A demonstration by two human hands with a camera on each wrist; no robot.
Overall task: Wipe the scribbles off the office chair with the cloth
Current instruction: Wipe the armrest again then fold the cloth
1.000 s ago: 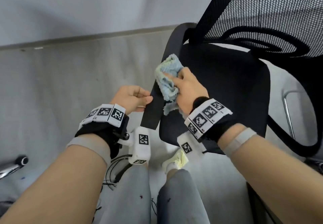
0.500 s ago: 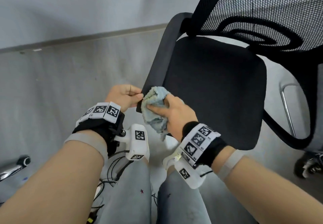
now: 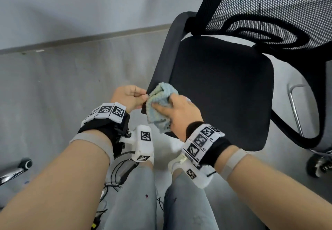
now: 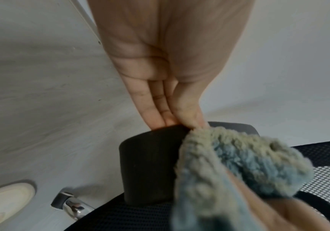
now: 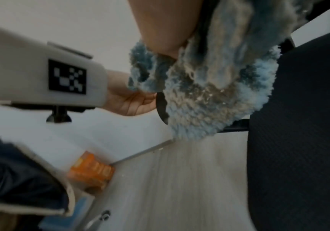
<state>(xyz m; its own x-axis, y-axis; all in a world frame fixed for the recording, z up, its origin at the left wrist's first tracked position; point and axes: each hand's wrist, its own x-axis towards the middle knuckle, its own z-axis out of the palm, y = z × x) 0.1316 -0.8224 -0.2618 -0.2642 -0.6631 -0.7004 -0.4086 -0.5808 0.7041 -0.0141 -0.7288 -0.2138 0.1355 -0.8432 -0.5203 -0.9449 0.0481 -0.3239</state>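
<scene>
A black office chair (image 3: 222, 89) with a mesh back stands in front of me. Its left armrest (image 3: 168, 50) runs toward me and ends near my hands. My right hand (image 3: 177, 111) grips a fluffy blue cloth (image 3: 159, 104) and presses it on the near end of that armrest (image 4: 148, 164). My left hand (image 3: 129, 97) pinches the tip of the armrest between thumb and fingers (image 4: 156, 114), right beside the cloth (image 4: 235, 168). In the right wrist view the cloth (image 5: 215, 87) hangs over the armrest edge. No scribbles show in any view.
Grey floor and a pale wall lie to the left. A chrome chair leg with a caster (image 3: 18, 168) sits at the lower left, another caster (image 3: 321, 163) at the right. Cables (image 3: 120, 172) trail by my legs. An orange box (image 5: 91, 171) lies on the floor.
My right hand slid the cloth down the armrest from its middle to the near tip, then back up a little. The left hand stayed pinching the armrest's end.
</scene>
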